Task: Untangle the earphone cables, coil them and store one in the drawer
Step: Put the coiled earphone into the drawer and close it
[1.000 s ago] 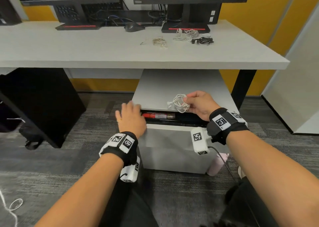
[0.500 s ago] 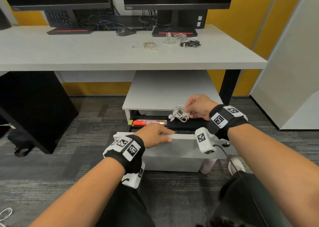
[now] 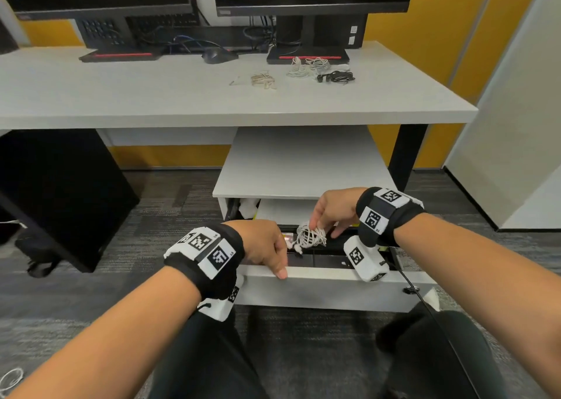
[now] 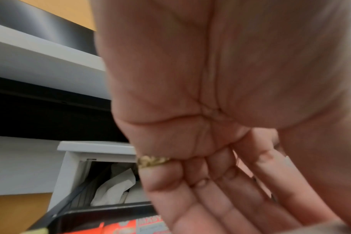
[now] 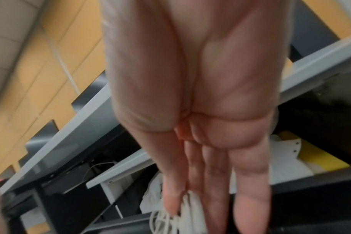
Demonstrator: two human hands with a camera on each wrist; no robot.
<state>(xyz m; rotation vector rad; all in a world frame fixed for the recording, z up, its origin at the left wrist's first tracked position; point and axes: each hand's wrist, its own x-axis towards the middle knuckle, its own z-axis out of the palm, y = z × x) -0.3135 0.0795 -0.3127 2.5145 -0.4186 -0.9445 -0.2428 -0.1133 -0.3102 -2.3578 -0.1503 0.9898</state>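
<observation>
A coiled white earphone (image 3: pixel 309 236) hangs from my right hand (image 3: pixel 323 218), pinched by thumb and fingertips just above the open drawer (image 3: pixel 321 287) of the white cabinet under the desk. In the right wrist view the white coil (image 5: pixel 182 212) shows at the fingertips (image 5: pixel 171 204). My left hand (image 3: pixel 271 254) grips the top edge of the drawer front, thumb outside and fingers hooked inside; in the left wrist view its fingers (image 4: pixel 208 194) reach down into the drawer beside a red box (image 4: pixel 114 226). On the desk lie beige (image 3: pixel 263 79), white (image 3: pixel 306 66) and black (image 3: pixel 335 76) earphone bundles.
White cabinet top (image 3: pixel 303 161) overhangs the back of the drawer. Inside are white papers (image 3: pixel 250 208) and black trays (image 3: pixel 328 260). Two monitors, a mouse (image 3: pixel 216 56) and cables stand at the back of the desk (image 3: pixel 121 95). A black desk leg (image 3: pixel 405 155) is at right.
My left hand shifted from the cabinet's left corner to the drawer front and pulled the drawer further out. My right hand lowered the white coil from the cabinet top toward the drawer opening.
</observation>
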